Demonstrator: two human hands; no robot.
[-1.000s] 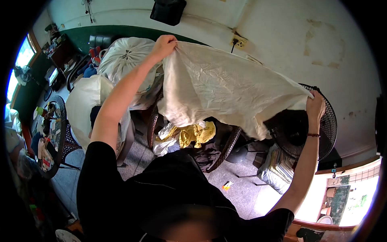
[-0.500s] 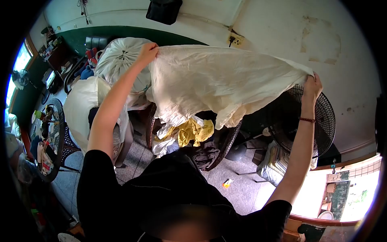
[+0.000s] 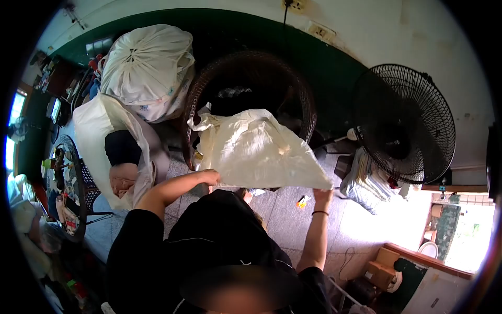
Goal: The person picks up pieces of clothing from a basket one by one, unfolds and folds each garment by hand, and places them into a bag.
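A pale cream cloth (image 3: 256,149) is stretched between my hands, its near edge above my knees and its far part over the dark wicker chair (image 3: 308,99). My left hand (image 3: 210,177) is closed on its near left corner. At the near right corner, my right hand (image 3: 323,195) grips the cloth, the fingers partly covered by it. The chair's seat is mostly hidden beneath the fabric, with a dark patterned item (image 3: 235,93) showing behind it.
A tied white bundle (image 3: 149,68) stands back left, above an open cream bag (image 3: 99,123) holding dark and pink clothes. At right are a black fan (image 3: 405,123) and stacked folded cloths (image 3: 366,180). A small orange-yellow item (image 3: 302,201) lies on the floor.
Both hands have come down and closer to my body, and the raised cloth now lies low over the chair. The yellow fabric is mostly covered. The view has tilted downward.
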